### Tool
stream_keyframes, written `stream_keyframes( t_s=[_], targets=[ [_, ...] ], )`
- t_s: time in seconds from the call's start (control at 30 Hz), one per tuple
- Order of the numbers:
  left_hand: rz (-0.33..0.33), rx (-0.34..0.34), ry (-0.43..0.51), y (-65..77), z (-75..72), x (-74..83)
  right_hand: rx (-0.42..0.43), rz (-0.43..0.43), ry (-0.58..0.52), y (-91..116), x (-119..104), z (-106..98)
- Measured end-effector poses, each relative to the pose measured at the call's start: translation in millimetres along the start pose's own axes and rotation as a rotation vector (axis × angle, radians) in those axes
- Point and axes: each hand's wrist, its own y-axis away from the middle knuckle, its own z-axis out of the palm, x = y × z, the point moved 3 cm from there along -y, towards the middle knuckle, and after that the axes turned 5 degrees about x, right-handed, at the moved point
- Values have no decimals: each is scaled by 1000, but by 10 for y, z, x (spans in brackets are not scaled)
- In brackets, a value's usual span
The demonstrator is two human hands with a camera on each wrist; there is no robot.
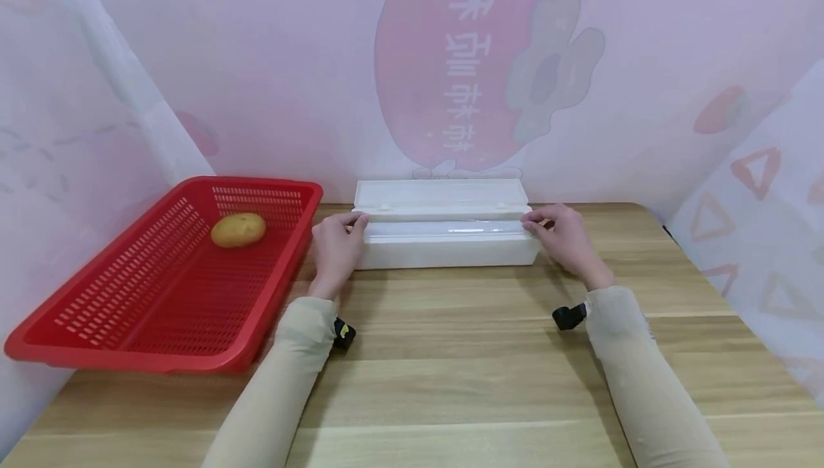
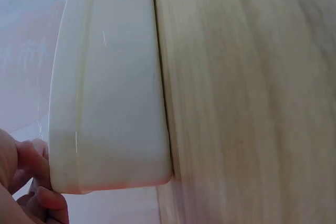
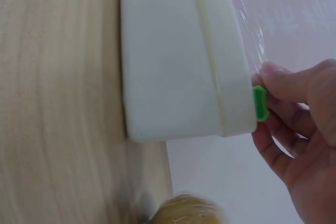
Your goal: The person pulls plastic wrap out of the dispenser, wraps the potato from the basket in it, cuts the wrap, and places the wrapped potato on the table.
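A long white cling film dispenser box (image 1: 444,255) lies on the table with its lid (image 1: 440,192) tipped back against the wall side. Clear cling film (image 1: 476,227) stretches across its top, shiny in the light. At the box's left end, my left hand (image 1: 337,250) pinches the film's edge between thumb and fingers; the left wrist view partly cuts off this grip. My right hand (image 1: 568,240) pinches the film at the opposite end, beside a green slider (image 3: 260,103) on the box rim in the right wrist view.
On the left stands a red plastic basket (image 1: 283,303) with a potato (image 1: 238,230) in it. A yellowish-brown rounded thing with a shiny surface (image 3: 186,211) shows at the bottom of the right wrist view. The wooden table (image 1: 444,375) ends at a patterned wall (image 1: 290,96).
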Motion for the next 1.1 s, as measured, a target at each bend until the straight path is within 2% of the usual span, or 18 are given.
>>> stream_keyframes(
  t_s=[0.2,0.33,0.7,0.87,1.0,1.1],
  targets=[
    [5,-14,40,-14,-5,-4,-98,88,-25,35,-52,-47],
    [12,-38,61,-14,-24,9,-102,107,-17,37,-82,-56],
    [14,-83,84,-23,-55,49,29,20,0,-31,-85,-70],
    [22,-73,122,-74,-60,77,20,-41,35,-160,-105,-98],
    [4,-76,160,-115,-65,83,7,-53,47,-248,-140,-140],
    [15,-71,174,-159,-84,110,16,-52,53,-301,-162,-179]
  ],
)
